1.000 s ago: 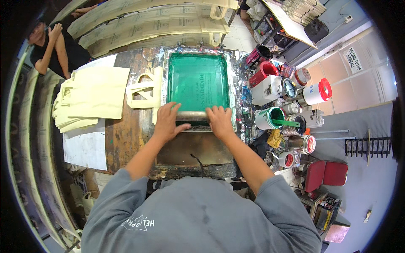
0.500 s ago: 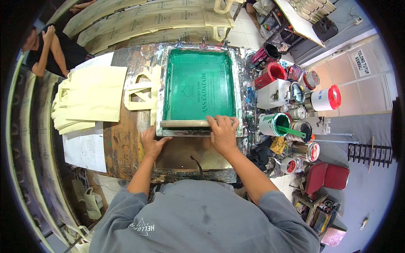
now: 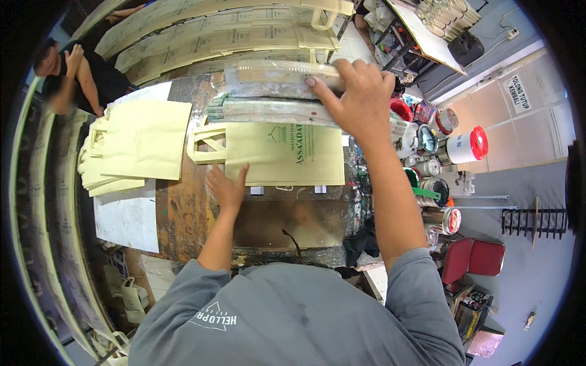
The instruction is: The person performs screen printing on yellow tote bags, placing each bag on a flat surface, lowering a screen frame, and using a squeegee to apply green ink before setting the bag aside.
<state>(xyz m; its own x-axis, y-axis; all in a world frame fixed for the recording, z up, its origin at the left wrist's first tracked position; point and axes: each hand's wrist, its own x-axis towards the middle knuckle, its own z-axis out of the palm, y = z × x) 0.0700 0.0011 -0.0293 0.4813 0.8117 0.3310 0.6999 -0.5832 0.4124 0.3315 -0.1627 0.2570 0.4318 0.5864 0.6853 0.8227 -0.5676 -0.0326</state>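
A screen-printing frame (image 3: 274, 111) is tipped up over the far part of the table, its near edge raised. My right hand (image 3: 363, 100) is closed on that edge, thumb on the near side and fingers over the top. A pale, worn bar (image 3: 274, 73) lies along the frame's top, probably the squeegee. Beneath is a pale yellow tote bag (image 3: 305, 161) lying flat, with green print partly hidden by the frame. My left hand (image 3: 226, 188) is open, fingers spread, at the bag's near left corner beside its handle (image 3: 207, 146); whether it touches is unclear.
Yellow bags (image 3: 146, 140) are stacked at the table's left, over white paper (image 3: 128, 213). Ink tubs and cans (image 3: 439, 146) crowd the right side. Racks of printed bags (image 3: 244, 36) stand beyond the table. Another person (image 3: 79, 79) is at the far left.
The frame, which lay flat with green ink showing, has been raised by my right hand, uncovering the printed bag. My left hand has let go of its near left corner.
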